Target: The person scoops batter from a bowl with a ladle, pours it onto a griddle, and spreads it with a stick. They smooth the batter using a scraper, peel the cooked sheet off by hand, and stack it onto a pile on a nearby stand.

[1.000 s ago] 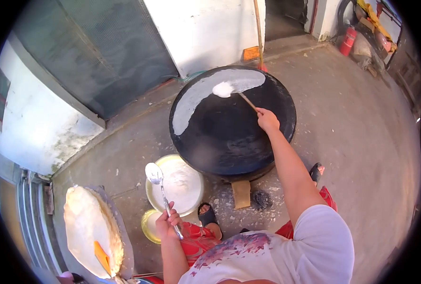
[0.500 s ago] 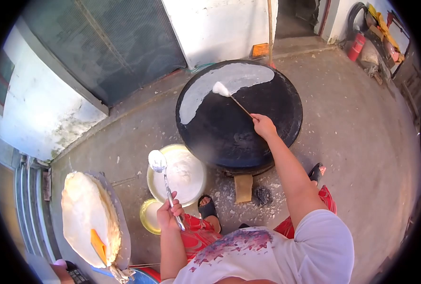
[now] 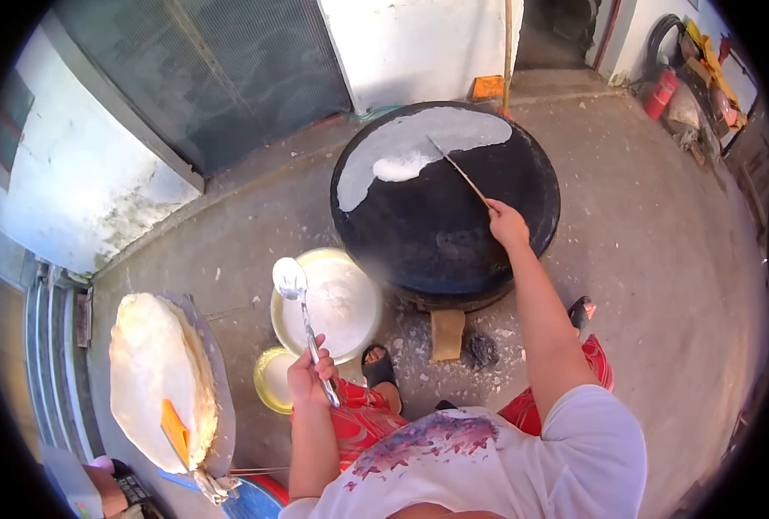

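My right hand (image 3: 509, 225) is closed round the handle of a thin wooden spreader (image 3: 464, 178) over the large round black griddle (image 3: 445, 251). The spreader's far end rests at a grey-white crescent of thin batter (image 3: 382, 138) along the griddle's back left. A thick white lump of batter (image 3: 400, 168) lies on the crescent's inner edge. In my left hand (image 3: 312, 377), a long-handled metal ladle (image 3: 290, 278), its bowl coated white, is held above a wide basin (image 3: 356, 350) of white batter. Beside that basin sits a smaller yellow bowl (image 3: 264, 394) with pale contents.
At left, a stack of thin flatbreads (image 3: 146, 359) lies on a round board, an orange-handled scraper (image 3: 175, 424) on top. A blue tub (image 3: 254, 502) stands below. Under the griddle's front are a tan block (image 3: 447, 336) and crumbs. A red fire extinguisher (image 3: 660, 94) stands far right.
The white lump has come off the spreader's tip and now lies on the griddle. My right hand has moved slightly right and up, while my left still holds the ladle over the basin.
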The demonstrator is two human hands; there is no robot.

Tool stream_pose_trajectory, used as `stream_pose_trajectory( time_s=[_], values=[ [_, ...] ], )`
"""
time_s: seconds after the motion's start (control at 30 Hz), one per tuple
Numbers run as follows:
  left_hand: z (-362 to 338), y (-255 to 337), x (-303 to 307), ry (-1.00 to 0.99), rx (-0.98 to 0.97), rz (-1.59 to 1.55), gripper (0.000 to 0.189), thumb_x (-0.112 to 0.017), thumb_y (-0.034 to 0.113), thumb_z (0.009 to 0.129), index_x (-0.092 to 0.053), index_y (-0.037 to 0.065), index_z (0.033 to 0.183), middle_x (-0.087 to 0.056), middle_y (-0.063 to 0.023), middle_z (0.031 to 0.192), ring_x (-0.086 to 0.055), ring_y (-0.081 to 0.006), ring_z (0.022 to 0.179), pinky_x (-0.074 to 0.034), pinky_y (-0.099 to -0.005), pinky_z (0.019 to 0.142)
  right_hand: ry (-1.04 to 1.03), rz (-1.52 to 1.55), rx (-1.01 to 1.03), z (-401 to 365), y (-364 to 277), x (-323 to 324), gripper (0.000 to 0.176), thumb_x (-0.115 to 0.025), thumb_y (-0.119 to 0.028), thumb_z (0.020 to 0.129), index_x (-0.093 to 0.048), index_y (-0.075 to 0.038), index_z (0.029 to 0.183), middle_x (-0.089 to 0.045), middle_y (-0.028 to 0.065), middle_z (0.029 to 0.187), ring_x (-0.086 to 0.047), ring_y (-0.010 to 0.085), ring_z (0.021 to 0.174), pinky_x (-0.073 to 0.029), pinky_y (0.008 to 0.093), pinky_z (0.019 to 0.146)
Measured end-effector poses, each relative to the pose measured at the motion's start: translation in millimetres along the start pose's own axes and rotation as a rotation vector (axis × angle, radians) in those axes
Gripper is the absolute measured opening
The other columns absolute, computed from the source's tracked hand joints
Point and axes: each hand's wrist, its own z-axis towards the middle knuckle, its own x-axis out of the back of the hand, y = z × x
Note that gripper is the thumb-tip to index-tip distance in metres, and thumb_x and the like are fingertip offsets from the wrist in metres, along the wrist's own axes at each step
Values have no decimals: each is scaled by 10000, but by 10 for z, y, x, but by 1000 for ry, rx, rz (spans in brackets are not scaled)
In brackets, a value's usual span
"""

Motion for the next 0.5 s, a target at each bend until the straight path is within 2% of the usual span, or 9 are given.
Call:
stream_pose_trajectory(
  time_s=[0.07,0.17,0.23,0.27,0.33,0.37,0.47,0.5],
  values=[
    [2,0,-1,0,13,-9,308,-331,165,905,-433,-30,1120,-449,-71,723,-373,-112,512,-329,-219,414,-90,9,54,-36,-74,-231,273,-472,-238,850,-573,-209,1102,-611,78,1016,-579,251,942,-447,335,807],
    [-1,6,3,-13,33,-26,310,-329,166,907,-428,-31,1125,-448,-73,729,-373,-115,518,-330,-220,421,-181,-90,127,-173,-256,-186,279,-475,-228,847,-570,-212,1108,-611,76,1016,-577,254,947,-447,330,809],
    [4,20,41,-47,41,-24,316,-323,167,910,-421,-34,1134,-448,-73,734,-373,-114,525,-329,-221,430,-406,59,204,-65,-119,-47,281,-475,-233,845,-569,-222,1110,-610,77,1018,-577,255,943,-450,332,804],
    [6,27,34,-49,38,-29,316,-323,167,910,-421,-34,1134,-448,-73,734,-373,-114,525,-329,-221,430,-408,56,210,-53,-109,-71,281,-475,-233,845,-569,-222,1110,-610,77,1018,-577,255,943,-450,332,804],
    [-6,8,37,-35,-9,42,320,-322,169,911,-418,-34,1138,-449,-72,737,-370,-112,526,-327,-220,432,-111,-11,128,-131,-105,-102,277,-469,-240,846,-574,-227,1103,-609,81,1018,-578,259,933,-454,339,796],
    [-13,-6,47,-27,-9,36,320,-322,169,911,-418,-34,1138,-449,-72,737,-370,-112,526,-327,-220,432,-100,-36,63,-154,-148,-190,273,-473,-240,846,-578,-225,1098,-608,83,1017,-580,259,926,-456,342,789],
    [-5,33,43,-36,6,22,317,-320,172,912,-420,-27,1138,-451,-69,740,-371,-110,528,-329,-220,435,-224,-55,215,-218,-191,-417,267,-476,-243,842,-588,-226,1084,-613,99,995,-582,264,918,-458,350,778],
    [1,32,56,-45,15,26,315,-321,173,912,-422,-24,1136,-452,-68,740,-371,-110,528,-331,-219,437,-228,-56,217,-241,-195,-317,267,-476,-243,842,-588,-226,1084,-613,99,995,-582,264,918,-458,350,778]
  ],
)
